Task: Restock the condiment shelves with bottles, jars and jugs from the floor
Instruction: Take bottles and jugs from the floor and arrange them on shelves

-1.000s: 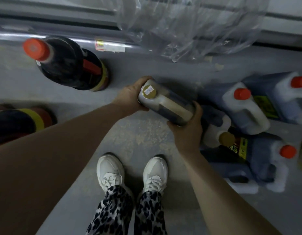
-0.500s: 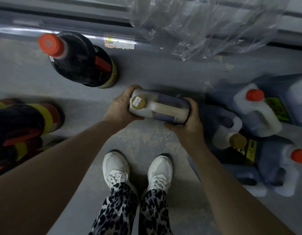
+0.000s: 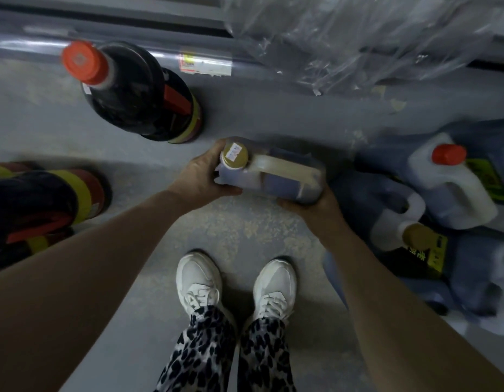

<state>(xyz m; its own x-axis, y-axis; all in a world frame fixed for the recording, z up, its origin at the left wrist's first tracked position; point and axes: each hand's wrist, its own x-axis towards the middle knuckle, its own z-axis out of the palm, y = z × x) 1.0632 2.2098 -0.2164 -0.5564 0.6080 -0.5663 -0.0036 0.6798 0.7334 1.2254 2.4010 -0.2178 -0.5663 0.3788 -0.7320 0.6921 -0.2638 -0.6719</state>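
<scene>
View straight down at a grey floor point(image 3: 245, 230) from a standing person's head. At 1 o'clock, crumpled clear plastic wrap point(image 3: 358, 38) lies against the foot of a shelf point(image 3: 118, 49) that runs across 12 o'clock. At 3 o'clock, dark jugs point(image 3: 448, 193) with white handles and red or gold caps lie jumbled, likely waiting their turn. At 9 o'clock, dark bottles point(image 3: 33, 205) lie on their sides; at 11 o'clock one big bottle point(image 3: 137, 94) with a red cap stands upright. At centre, seemingly off the floor, a jug point(image 3: 273, 176) lies sideways between both hands: the left hand point(image 3: 200, 179) wraps the neck end, and the right hand point(image 3: 313, 205) cups the base from below, probably sharing the weight for the lift to the shelf. White shoes point(image 3: 200, 281) are at 6 o'clock. Yellow labels point(image 3: 431, 250) on the jugs, a tag point(image 3: 205, 65) on the shelf edge and a sticker on the held jug's gold cap point(image 3: 235, 156) all carry print too blurred to read.
</scene>
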